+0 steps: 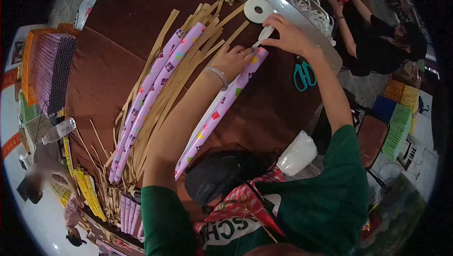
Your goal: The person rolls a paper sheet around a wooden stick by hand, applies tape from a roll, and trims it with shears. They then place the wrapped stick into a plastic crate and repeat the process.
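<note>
Left hand (233, 60) open on pink roll (214, 114); right hand (289, 35) fingertips pinched around white tape strip (263, 33).

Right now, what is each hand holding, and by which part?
Left hand holds the pink wrapped tube near its top end; right hand pinches a white tape strip by one end.

Lilac wrapped stick (222, 107), coloured squares; teal scissors (304, 74); white tape roll (258, 10); brown tabletop (113, 72).
</note>
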Motion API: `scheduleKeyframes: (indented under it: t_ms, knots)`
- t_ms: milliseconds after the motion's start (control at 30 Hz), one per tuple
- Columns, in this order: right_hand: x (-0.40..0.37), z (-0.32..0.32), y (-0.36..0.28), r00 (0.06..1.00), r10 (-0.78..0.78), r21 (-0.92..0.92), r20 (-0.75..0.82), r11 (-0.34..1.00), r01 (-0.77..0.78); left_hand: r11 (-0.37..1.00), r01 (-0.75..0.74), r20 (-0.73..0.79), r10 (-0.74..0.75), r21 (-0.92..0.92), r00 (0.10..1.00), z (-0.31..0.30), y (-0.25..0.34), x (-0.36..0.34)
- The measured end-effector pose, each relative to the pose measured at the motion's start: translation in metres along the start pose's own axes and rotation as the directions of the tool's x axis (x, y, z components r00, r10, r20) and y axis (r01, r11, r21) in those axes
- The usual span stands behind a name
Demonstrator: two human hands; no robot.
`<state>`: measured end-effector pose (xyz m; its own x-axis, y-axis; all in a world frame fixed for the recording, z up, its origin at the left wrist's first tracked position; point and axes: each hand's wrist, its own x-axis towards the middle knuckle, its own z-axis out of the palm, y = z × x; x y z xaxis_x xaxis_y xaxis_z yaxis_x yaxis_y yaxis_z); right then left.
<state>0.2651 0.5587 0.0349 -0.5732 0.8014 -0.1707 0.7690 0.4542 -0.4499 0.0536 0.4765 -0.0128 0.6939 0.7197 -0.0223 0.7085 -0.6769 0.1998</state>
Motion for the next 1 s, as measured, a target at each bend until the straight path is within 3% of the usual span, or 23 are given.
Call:
scheduleKeyframes:
  t_ms: [67, 100, 133, 200, 233, 333, 400, 433, 467, 533, 600, 633, 700, 733, 867, 1000]
  knots:
    - [0.001, 0.005, 0.007, 1.0, 0.001, 0.088, -0.022, 0.996, 0.0, 0.996, 0.009, -0.035, -0.012, -0.089, 0.999, -0.001, -0.002, 0.003]
    - [0.0, 0.007, 0.008, 1.0, -0.003, 0.088, -0.026, 0.996, 0.005, 0.973, 0.1, 0.108, -0.079, -0.206, 0.991, -0.014, -0.004, 0.009]
    - [0.0, 0.009, 0.007, 0.999, 0.025, 0.092, -0.046, 0.996, -0.021, 0.974, 0.102, 0.107, -0.082, -0.2, 0.991, -0.018, -0.004, 0.015]
    - [-0.001, 0.013, 0.006, 0.994, 0.06, 0.112, -0.094, 0.993, -0.05, 0.775, 0.382, 0.057, -0.412, -0.503, 0.909, -0.02, 0.003, 0.031]
    - [-0.002, 0.014, 0.006, 0.994, 0.058, 0.113, -0.096, 0.993, -0.047, 0.783, 0.384, -0.027, -0.454, -0.489, 0.891, -0.018, 0.005, 0.038]
    - [-0.01, 0.021, 0.009, 0.984, 0.041, 0.182, -0.174, 0.983, -0.009, 0.87, 0.297, -0.146, -0.378, -0.393, 0.914, -0.021, 0.006, 0.06]
    - [-0.017, 0.026, 0.01, 0.965, 0.028, 0.256, -0.26, 0.966, 0.04, 0.837, 0.423, 0.029, -0.441, -0.348, 0.897, -0.03, 0.013, 0.069]
    - [-0.023, 0.028, 0.01, 0.941, 0.017, 0.319, -0.339, 0.943, 0.098, 0.85, 0.399, 0.0, -0.425, -0.343, 0.905, -0.035, 0.016, 0.07]
    - [-0.031, 0.027, 0.012, 0.915, 0.002, 0.248, -0.404, 0.963, 0.108, 0.856, 0.408, 0.028, -0.422, -0.317, 0.906, -0.038, 0.019, 0.071]
    - [-0.067, 0.016, -0.005, 0.897, 0.265, 0.215, -0.354, 0.956, -0.198, 0.875, 0.379, 0.002, -0.397, -0.302, 0.918, -0.023, 0.012, 0.076]
    - [-0.11, 0.023, -0.01, 0.856, 0.328, 0.048, -0.4, 0.94, -0.338, 0.878, 0.358, -0.018, -0.383, -0.319, 0.923, -0.02, 0.008, 0.075]
    - [-0.131, 0.032, -0.007, 0.848, 0.333, -0.071, -0.412, 0.916, -0.395, 0.885, 0.357, 0.053, -0.359, -0.299, 0.932, -0.024, 0.003, 0.078]
    - [-0.163, 0.049, -0.002, 0.847, 0.437, -0.17, -0.304, 0.849, -0.499, 0.884, 0.36, 0.111, -0.342, -0.3, 0.933, -0.033, 0.0, 0.078]
    - [-0.172, 0.056, 0.0, 0.86, 0.358, -0.158, -0.363, 0.886, -0.436, 0.871, 0.404, 0.187, -0.364, -0.28, 0.913, -0.034, -0.003, 0.082]
    - [-0.175, 0.054, 0.014, 0.878, 0.39, -0.07, -0.277, 0.903, -0.424, 0.901, 0.329, 0.112, -0.31, -0.282, 0.944, -0.028, -0.014, 0.082]
    - [-0.164, 0.045, 0.026, 0.907, 0.339, -0.184, -0.25, 0.903, -0.388, 0.889, 0.313, 0.103, -0.296, -0.334, 0.95, -0.033, -0.012, 0.083]
